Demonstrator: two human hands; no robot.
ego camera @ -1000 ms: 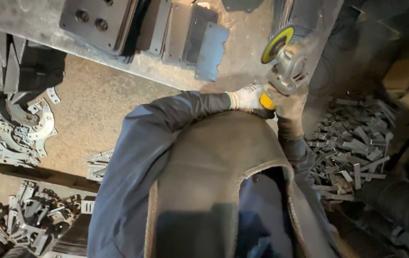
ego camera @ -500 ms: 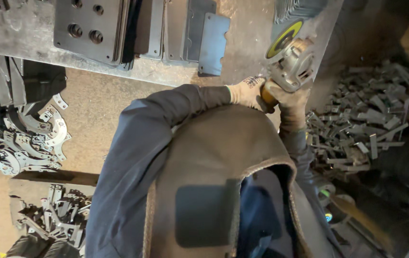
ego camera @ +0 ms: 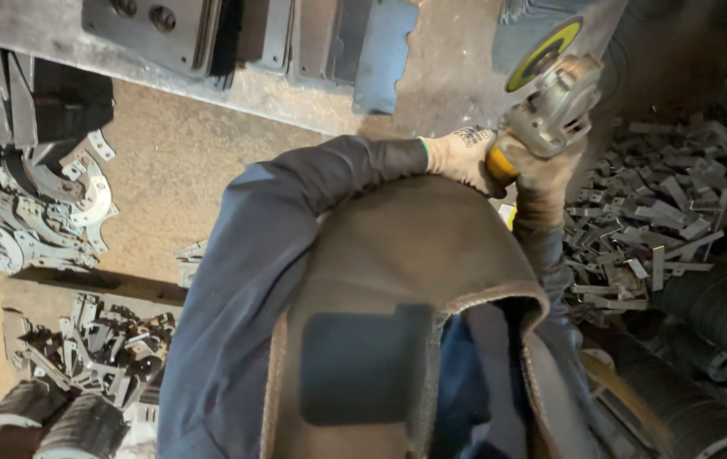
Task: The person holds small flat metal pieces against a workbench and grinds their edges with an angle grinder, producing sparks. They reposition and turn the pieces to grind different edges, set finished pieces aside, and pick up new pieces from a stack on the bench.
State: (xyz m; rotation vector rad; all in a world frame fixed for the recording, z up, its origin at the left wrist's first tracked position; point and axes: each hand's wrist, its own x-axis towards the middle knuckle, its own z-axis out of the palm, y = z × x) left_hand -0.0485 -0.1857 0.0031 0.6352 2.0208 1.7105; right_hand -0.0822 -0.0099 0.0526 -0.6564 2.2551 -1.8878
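We're gripping the angle grinder (ego camera: 550,106) with both gloved hands, left hand (ego camera: 463,157) and right hand (ego camera: 542,174) closed tight, over the worktop (ego camera: 448,76).

One grinder, two gloves, scrap in heaps

I hold one grinder (ego camera: 550,102) with one yellow disc (ego camera: 543,53), in my two gloved hands, left (ego camera: 463,157) and right (ego camera: 542,174). One bench (ego camera: 312,93) carries several flat plates (ego camera: 329,34). Three scrap piles: right (ego camera: 652,212), upper left (ego camera: 32,212), lower left (ego camera: 91,357); pieces too many to count.
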